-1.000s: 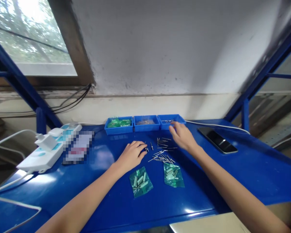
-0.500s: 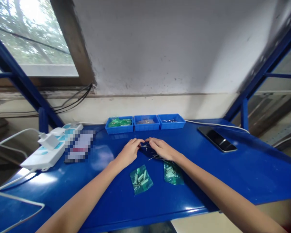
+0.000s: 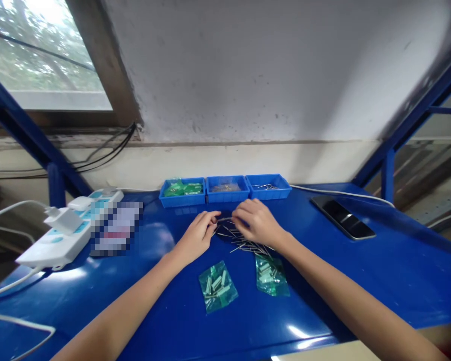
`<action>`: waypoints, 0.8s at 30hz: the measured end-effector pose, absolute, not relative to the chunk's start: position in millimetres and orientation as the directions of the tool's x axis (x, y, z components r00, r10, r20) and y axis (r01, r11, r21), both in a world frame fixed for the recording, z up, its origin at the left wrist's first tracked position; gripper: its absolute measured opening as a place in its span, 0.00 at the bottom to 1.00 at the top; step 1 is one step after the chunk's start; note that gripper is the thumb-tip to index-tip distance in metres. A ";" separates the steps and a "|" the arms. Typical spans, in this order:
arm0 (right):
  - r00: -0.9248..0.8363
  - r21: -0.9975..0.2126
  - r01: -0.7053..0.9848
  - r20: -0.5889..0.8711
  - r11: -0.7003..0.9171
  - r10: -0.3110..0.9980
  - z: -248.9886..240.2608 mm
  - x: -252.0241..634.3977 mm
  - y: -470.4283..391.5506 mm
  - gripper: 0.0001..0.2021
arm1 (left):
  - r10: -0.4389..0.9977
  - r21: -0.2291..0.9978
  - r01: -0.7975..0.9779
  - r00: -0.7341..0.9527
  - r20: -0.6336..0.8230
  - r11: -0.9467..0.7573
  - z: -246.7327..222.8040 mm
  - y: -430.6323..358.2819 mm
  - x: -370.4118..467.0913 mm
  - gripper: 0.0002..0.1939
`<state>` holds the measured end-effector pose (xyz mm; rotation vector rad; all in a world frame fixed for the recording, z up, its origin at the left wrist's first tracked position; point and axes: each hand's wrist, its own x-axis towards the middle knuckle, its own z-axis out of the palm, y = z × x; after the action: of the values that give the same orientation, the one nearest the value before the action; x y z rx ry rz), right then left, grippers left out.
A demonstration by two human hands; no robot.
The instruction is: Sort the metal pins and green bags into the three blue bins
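Observation:
Several thin metal rods (image 3: 250, 245) lie in a loose pile on the blue table (image 3: 165, 311). My left hand (image 3: 199, 233) is at the pile's left side, its fingers pinched on the end of a thin rod. Over the back of the pile, my right hand (image 3: 256, 220) has its fingers closed near the other end of that rod; its fingertips are partly hidden. Two green plastic bags with pale pieces inside lie nearer me, a left bag (image 3: 218, 287) and a right bag (image 3: 271, 275) that touches the rods.
Three blue trays stand by the wall: one with green bags (image 3: 182, 200), a middle one (image 3: 228, 196) and one with metal pieces (image 3: 269, 192). A black phone (image 3: 343, 217) lies right. A white power strip (image 3: 60, 240) and a blurred flat object (image 3: 117, 228) are left.
My right hand has lifted and turned, its fingers now curled, and more of the rod pile shows beneath it. The camera view has shifted slightly.

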<state>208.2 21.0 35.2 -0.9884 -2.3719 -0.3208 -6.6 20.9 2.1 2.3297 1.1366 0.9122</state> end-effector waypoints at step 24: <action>-0.528 -0.109 0.718 0.559 0.688 0.639 23.3 188.4 -1.7 0.10 | 0.811 0.527 0.618 0.394 0.433 -0.582 22.1 9.1 -1.4 0.12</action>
<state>188.4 -1.7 23.3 -1.0380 -2.3238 -0.1795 -1.4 9.1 22.1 2.3742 1.2532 0.9760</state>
